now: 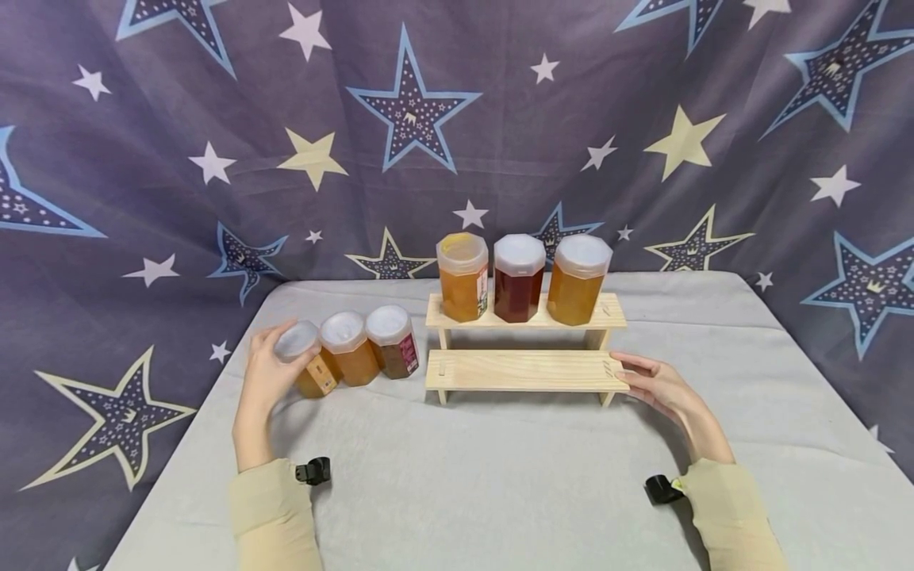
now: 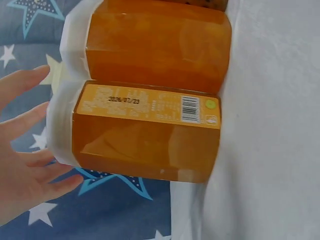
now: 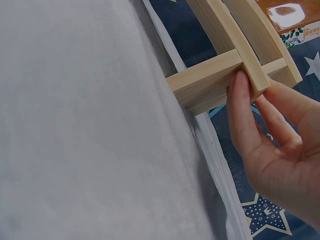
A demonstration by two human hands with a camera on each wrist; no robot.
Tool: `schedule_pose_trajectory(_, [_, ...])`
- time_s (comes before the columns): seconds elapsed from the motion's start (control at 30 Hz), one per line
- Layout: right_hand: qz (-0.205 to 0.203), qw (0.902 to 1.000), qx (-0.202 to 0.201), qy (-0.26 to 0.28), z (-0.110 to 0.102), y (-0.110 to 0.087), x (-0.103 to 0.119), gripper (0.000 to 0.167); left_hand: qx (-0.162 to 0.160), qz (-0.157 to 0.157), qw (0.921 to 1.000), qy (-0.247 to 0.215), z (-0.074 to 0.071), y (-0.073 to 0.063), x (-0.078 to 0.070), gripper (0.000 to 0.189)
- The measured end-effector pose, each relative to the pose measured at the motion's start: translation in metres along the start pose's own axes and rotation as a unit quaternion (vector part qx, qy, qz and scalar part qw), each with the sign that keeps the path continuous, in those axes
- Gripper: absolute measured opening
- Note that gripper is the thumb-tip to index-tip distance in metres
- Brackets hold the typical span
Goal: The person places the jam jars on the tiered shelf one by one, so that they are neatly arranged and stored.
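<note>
At the left, my left hand [image 1: 270, 369] is at the white lid of an amber jar [image 2: 145, 150], its fingers spread around the lid. The left wrist view shows these fingers [image 2: 30, 120] fairly straight. This jar has a yellow label with a barcode. Beside it stand another amber jar [image 1: 353, 357] and a darker brown jar [image 1: 396, 353] with a pink label. My right hand [image 1: 660, 388] pinches the right end of the lower board of a two-tier wooden rack [image 1: 524, 370]; the right wrist view shows the fingers on both sides of the board's end [image 3: 255, 80].
On the rack's upper tier stand an orange jar [image 1: 462, 289], a dark red jar [image 1: 517, 289] and a golden jar [image 1: 574, 293], all with pale lids. A light grey cloth [image 1: 500, 484] covers the table. Behind hangs a star-patterned curtain [image 1: 500, 135].
</note>
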State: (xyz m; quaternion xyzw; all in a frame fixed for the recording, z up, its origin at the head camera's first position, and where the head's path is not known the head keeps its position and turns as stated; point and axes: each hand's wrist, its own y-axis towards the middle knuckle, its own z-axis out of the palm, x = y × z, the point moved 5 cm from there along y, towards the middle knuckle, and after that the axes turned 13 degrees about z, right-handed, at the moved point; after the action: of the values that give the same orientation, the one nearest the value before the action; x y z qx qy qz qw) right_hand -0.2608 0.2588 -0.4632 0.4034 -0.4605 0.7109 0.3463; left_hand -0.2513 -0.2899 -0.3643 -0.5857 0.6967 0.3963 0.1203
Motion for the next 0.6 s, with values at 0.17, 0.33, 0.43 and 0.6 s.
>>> schedule_pose_trajectory(0.17, [0.001,1.0,-0.001,0.004,0.0,0.0,0.0,0.032,-0.006,-0.015,0.9998,-0.007,0.001,-0.001,0.006,0.062])
schedule_pose_trajectory(0.33, [0.004,1.0,-0.003,0.005,0.001,0.0,0.0,0.033,-0.005,-0.02,0.9998,-0.007,0.005,-0.002,0.014,0.061])
schedule_pose_trajectory(0.43, [0.005,1.0,-0.002,0.005,0.001,0.0,0.001,0.034,-0.002,-0.021,0.9997,-0.006,0.008,-0.002,0.019,0.061])
schedule_pose_trajectory(0.6, [0.004,1.0,0.0,0.007,0.001,0.0,0.0,0.032,-0.007,-0.017,0.9998,-0.011,0.011,-0.002,0.024,0.06])
